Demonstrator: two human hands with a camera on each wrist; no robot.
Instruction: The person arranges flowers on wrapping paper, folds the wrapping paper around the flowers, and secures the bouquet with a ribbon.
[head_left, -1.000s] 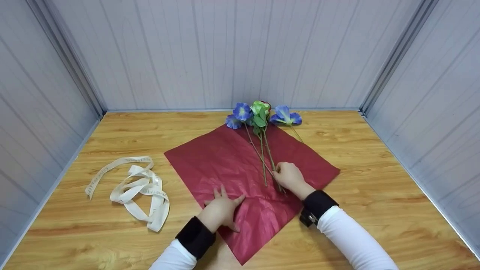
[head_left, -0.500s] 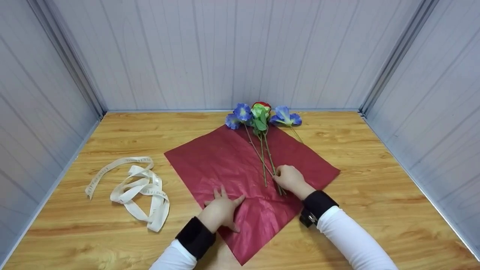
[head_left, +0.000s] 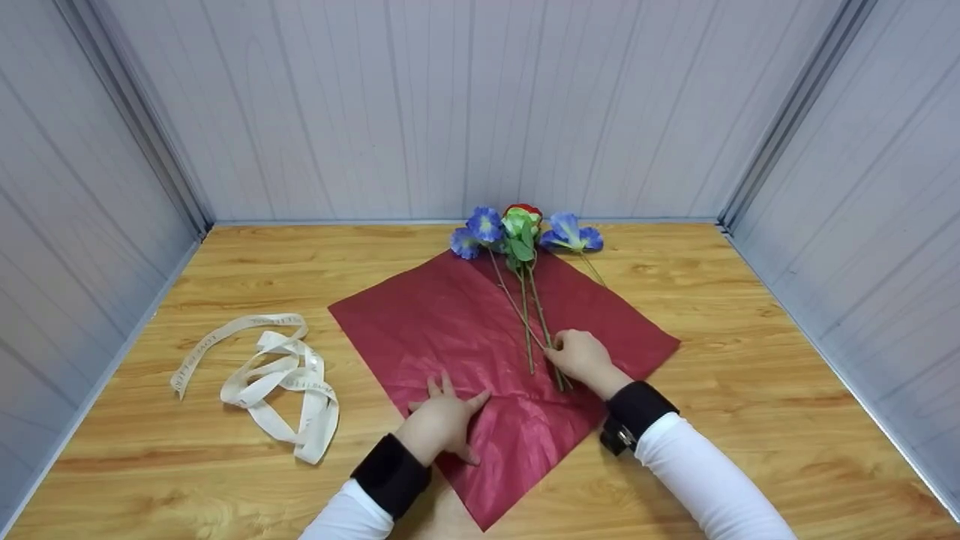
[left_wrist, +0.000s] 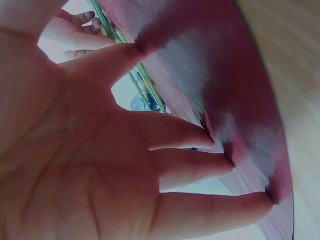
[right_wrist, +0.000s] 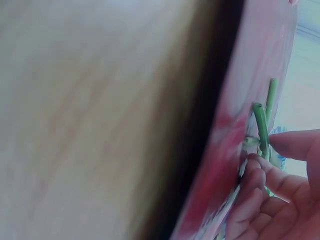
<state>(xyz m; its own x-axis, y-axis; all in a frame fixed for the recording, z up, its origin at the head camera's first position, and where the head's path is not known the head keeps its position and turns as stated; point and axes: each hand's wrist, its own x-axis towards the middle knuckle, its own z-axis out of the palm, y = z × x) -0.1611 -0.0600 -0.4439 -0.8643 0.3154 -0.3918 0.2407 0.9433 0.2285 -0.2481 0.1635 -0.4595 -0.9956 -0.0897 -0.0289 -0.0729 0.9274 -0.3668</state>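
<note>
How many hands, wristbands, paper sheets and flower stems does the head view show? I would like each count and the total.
Hands: 2
Wristbands: 2
Paper: 1
Stems: 4 (3 over the paper, 1 by its edge)
Total: 9

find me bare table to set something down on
Free: bare table between the red paper and right wall, beyond the right sleeve; and back left, between ribbon, back wall and paper. Crowded: the paper, with the left grip spread near its front, the right grip pinching flower stems, and blooms behind.

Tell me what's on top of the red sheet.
Flower stems, the right hand pinching some, and the spread left hand; the red sheet beneath it is hidden.
</note>
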